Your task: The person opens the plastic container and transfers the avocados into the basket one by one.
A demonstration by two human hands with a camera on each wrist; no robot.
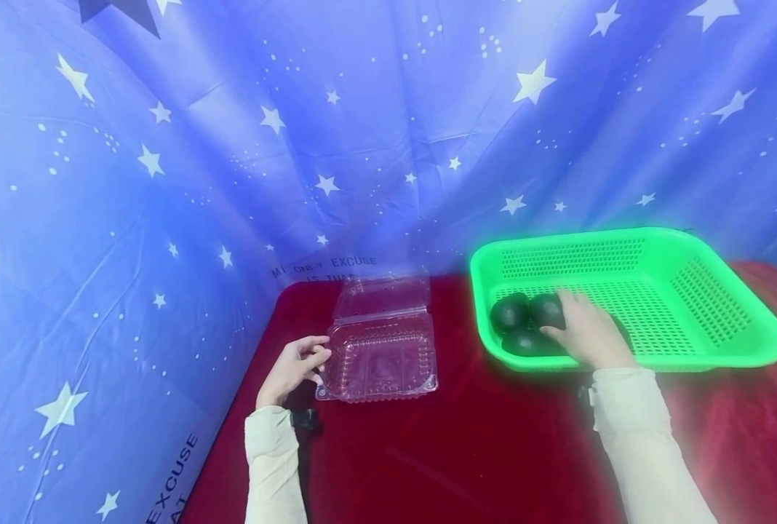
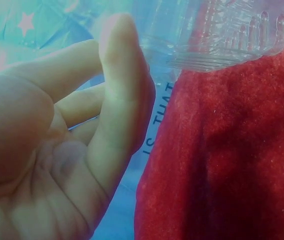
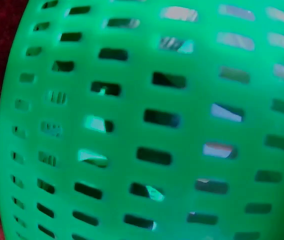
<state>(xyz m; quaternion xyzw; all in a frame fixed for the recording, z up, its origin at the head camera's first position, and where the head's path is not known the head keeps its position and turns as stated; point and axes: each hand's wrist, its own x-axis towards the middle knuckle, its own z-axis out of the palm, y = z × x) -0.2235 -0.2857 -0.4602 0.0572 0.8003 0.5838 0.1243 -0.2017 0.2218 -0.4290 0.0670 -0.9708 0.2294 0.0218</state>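
An open clear plastic clamshell container stands on the red cloth, its lid tipped back toward the curtain. At its left rim, my left hand pinches the edge between thumb and fingers. In the left wrist view, the curled fingers overlap the container's rim. My right hand reaches into a green plastic basket and grips a dark round ball. Two more dark balls, one at the left and one in front, lie beside it. The right wrist view holds only the basket's slotted wall.
A red cloth covers the table. Behind and to the left hangs a blue curtain with white stars. Part of a dark rounded shape shows beyond my right hand, mostly hidden. The basket's raised rim surrounds that hand.
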